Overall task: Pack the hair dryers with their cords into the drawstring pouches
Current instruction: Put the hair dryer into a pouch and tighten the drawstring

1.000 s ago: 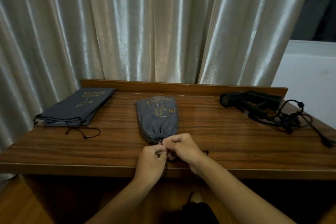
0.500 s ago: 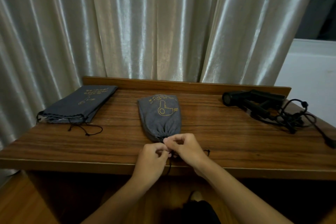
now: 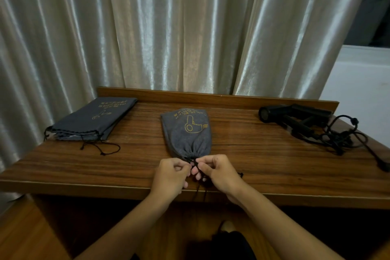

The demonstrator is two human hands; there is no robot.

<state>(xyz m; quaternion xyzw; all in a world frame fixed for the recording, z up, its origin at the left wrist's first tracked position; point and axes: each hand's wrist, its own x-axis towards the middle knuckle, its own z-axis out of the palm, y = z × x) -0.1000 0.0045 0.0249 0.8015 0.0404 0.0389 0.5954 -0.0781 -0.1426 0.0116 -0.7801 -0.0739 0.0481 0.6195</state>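
left hand + right hand: pinching thin black drawstring at gathered mouth of bulging grey fabric pouch, table centre | flat grey pouches: far left | black hair dryers, tangled cords: far right | brown wooden table

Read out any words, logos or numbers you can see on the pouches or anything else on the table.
Flat pouch at the table's left: gold lettering, upside down to the camera; one line looks like "HAIR DRYER", the line beside it is too blurred to read.
Filled pouch in the middle: a gold hair dryer outline, with a line of gold lettering at its far end, too blurred to read.
Black hair dryers on the right: no text visible.
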